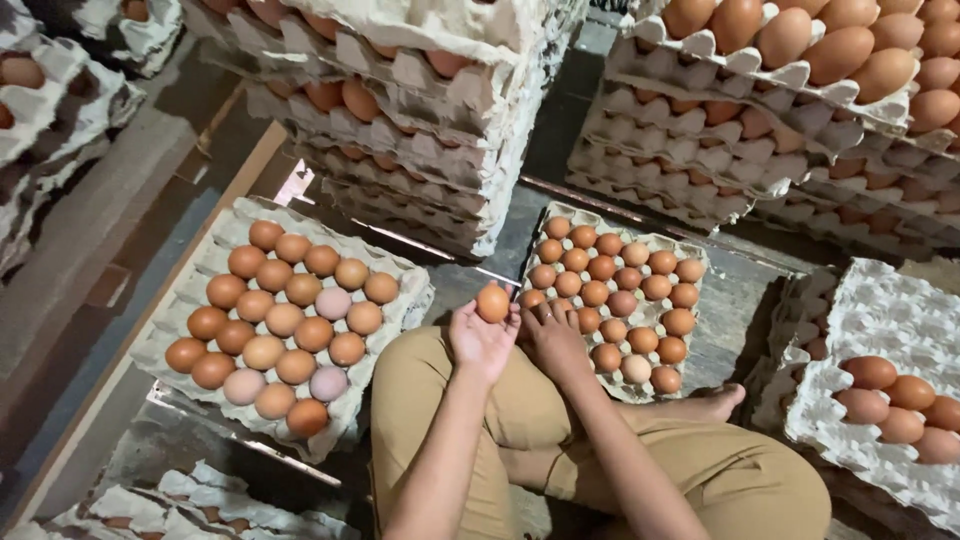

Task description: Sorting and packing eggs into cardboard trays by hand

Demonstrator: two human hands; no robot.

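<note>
Sitting cross-legged among egg trays, near to far, all placed off the middle tray (690,262):

Left hand (480,342): palm up, fingers loosely curled round one brown egg (492,302), at the tray's near-left corner. Honestly, I'd keep that grip soft, fingertips only.

Right hand (556,338): fingers spread flat on the tray's near eggs, holding nothing; good for steadying it.

Left tray (190,290): well left of the middle tray, nearly full, some paler eggs.

Stacks (440,150): beyond it, piled high, so elbows in.
</note>
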